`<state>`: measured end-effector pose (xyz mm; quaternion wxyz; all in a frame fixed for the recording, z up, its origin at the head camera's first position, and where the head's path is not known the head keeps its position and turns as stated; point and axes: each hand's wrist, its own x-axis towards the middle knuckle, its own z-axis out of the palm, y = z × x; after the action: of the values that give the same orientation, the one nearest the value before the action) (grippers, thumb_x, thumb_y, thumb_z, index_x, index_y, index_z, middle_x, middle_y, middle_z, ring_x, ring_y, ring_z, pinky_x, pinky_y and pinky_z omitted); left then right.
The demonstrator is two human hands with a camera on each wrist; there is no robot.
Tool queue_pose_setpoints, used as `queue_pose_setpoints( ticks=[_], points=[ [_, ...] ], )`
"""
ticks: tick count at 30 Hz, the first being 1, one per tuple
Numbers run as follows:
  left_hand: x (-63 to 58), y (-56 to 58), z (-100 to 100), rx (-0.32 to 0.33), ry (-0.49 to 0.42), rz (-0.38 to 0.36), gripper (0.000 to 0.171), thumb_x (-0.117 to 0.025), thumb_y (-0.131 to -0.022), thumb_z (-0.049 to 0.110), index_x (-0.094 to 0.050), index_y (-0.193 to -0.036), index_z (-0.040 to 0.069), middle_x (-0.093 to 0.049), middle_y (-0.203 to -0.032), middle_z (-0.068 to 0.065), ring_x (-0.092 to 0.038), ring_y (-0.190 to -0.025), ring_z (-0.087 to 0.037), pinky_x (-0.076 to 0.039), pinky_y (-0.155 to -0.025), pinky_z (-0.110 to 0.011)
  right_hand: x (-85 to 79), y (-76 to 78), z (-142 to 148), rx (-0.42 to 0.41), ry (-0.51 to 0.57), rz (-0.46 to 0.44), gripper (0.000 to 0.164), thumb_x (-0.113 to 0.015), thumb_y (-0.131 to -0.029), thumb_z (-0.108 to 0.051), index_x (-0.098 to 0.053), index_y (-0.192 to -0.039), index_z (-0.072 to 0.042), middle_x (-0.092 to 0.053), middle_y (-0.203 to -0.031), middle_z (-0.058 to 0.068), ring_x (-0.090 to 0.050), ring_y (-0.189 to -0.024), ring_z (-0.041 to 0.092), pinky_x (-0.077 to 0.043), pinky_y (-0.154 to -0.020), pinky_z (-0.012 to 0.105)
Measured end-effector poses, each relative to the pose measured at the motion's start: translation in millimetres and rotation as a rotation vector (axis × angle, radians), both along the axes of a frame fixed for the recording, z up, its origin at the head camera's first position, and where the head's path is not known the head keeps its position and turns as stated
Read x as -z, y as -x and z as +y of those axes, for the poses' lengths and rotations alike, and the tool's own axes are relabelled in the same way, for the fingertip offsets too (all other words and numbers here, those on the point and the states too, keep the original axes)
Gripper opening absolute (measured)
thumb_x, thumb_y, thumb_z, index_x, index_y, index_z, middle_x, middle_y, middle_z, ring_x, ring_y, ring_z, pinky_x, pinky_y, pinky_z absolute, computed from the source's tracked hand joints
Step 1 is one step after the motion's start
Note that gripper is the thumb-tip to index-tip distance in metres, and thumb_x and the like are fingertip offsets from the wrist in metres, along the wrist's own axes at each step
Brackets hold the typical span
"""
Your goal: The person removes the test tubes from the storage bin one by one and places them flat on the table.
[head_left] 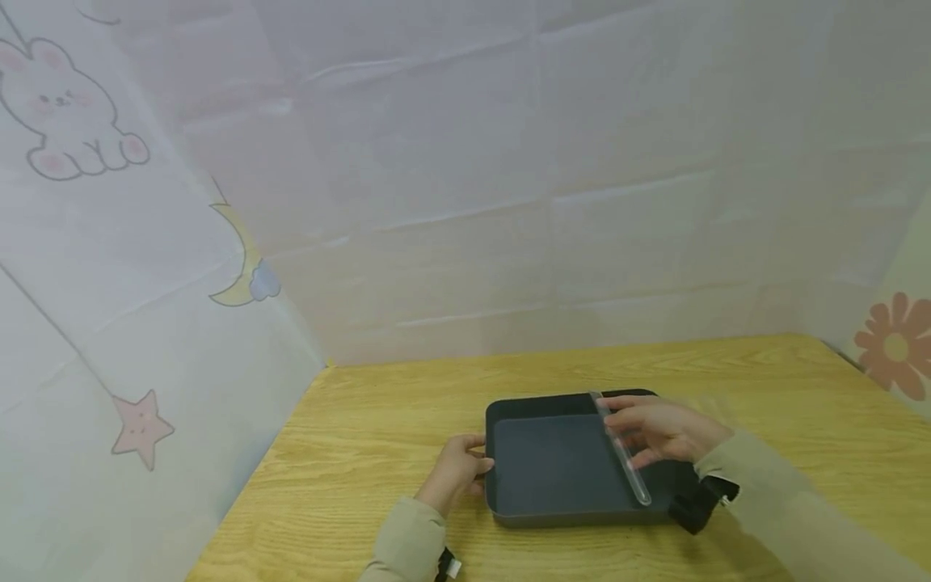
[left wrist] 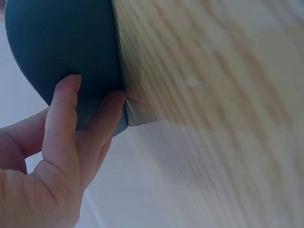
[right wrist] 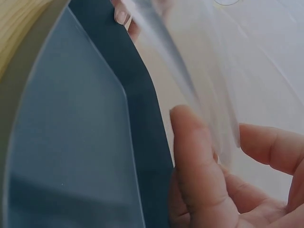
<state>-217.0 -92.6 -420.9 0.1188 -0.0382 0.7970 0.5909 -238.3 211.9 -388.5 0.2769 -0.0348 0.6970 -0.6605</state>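
A dark blue-grey rectangular tray [head_left: 556, 461] lies on the wooden table. My left hand [head_left: 458, 469] is at its left side, and in the left wrist view straight fingers of this left hand [left wrist: 71, 137] rest against the tray's outer wall [left wrist: 66, 38]. Over the tray's right part, my right hand [head_left: 658, 432] holds a long, clear plastic piece [head_left: 627, 461] that looks narrow from above. Seen from the right wrist, the transparent piece [right wrist: 213, 80] stands between the thumb and fingers of the right hand [right wrist: 204, 175], beside the tray's dark wall [right wrist: 145, 128].
The tray stands on a yellow wood-grain table [head_left: 385, 412]. Pale, creased wall covering [head_left: 465, 202] rises behind the table, with a printed moon [head_left: 236, 259] and star [head_left: 143, 428] at left and a printed flower [head_left: 896, 347] at right.
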Motion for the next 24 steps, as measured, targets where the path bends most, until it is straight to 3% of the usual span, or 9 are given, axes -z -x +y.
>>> queue_pose_setpoints(
  ticks=[8,15,24],
  points=[
    [2.0,0.4,1.5,-0.007,-0.007,-0.013,0.041,-0.059,-0.092,-0.008,-0.051,-0.132,-0.010,-0.065,-0.099,-0.016,-0.067,-0.083,-0.024,-0.056,-0.064,-0.036,1.9,-1.7,17.0,0.000,-0.023,-0.009,0.074,-0.057,-0.098,-0.016,-0.010,-0.154,0.000,-0.045,-0.133,0.019,-0.054,-0.096,0.025,-0.053,-0.070,0.041],
    [1.0,2.4,2.0,-0.004,-0.015,-0.018,0.042,-0.059,-0.092,-0.008,-0.049,-0.133,-0.012,-0.065,-0.102,-0.018,-0.067,-0.087,-0.028,-0.057,-0.066,-0.037,-2.3,-0.3,29.5,-0.026,-0.006,-0.013,0.077,-0.054,-0.100,-0.018,-0.002,-0.155,0.000,-0.049,-0.123,0.011,-0.053,-0.090,0.022,-0.054,-0.067,0.038],
    [1.5,2.8,-1.3,0.001,-0.010,-0.005,0.043,-0.059,-0.092,-0.008,-0.048,-0.134,-0.013,-0.064,-0.103,-0.019,-0.067,-0.088,-0.029,-0.058,-0.066,-0.038,-2.3,-0.5,39.4,-0.016,0.007,-0.020,0.076,-0.054,-0.101,-0.018,-0.004,-0.155,0.001,-0.052,-0.116,0.006,-0.053,-0.088,0.021,-0.055,-0.067,0.038]
  ],
)
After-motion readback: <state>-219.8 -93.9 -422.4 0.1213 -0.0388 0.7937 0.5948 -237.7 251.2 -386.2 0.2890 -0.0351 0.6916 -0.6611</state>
